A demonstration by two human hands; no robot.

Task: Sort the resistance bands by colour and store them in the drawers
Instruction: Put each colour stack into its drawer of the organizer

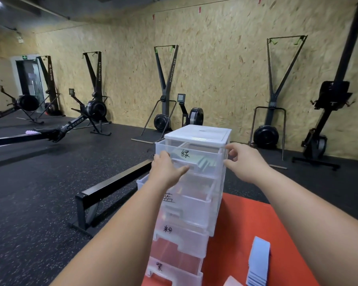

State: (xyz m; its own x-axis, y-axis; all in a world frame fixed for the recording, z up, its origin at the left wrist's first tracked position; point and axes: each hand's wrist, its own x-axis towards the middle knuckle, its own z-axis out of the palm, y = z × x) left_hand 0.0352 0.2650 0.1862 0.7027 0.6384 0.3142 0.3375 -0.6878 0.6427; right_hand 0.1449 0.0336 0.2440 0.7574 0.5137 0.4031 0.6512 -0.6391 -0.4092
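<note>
I am working both hands at the front of the green-labelled top drawer (194,155), in the middle of the frame. My left hand (167,168) is curling its fingers over the front rim, and my right hand (243,162) is pinching the right front corner. Green bands (203,162) are lying inside. Directly below, the blue-labelled drawer (186,195) is standing pulled out. The blue bands (258,263) are lying stacked on the red mat (236,223) at lower right, long axis running up the frame, well apart from both hands and nearer my right arm.

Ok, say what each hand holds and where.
Both hold the top drawer: left hand on its front left corner, right hand on its front right corner.
</note>
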